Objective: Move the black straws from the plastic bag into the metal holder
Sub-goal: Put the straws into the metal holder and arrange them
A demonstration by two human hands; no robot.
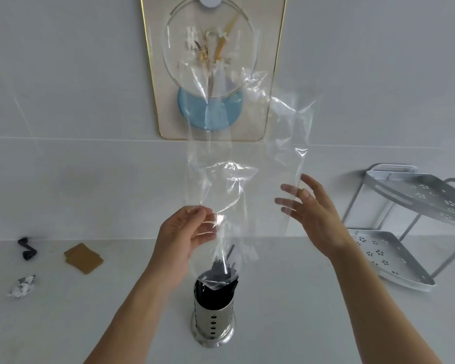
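Upright, the plastic bag hangs mouth-down over the metal holder, black straws standing inside; our left hand pinches it, right hand spread open beside it.

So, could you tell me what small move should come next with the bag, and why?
Probably lift the plastic bag straight up: the left hand pinches it, the right hand is open beside it, the black straws already sit in the metal holder, and the bag's mouth is draped over them.
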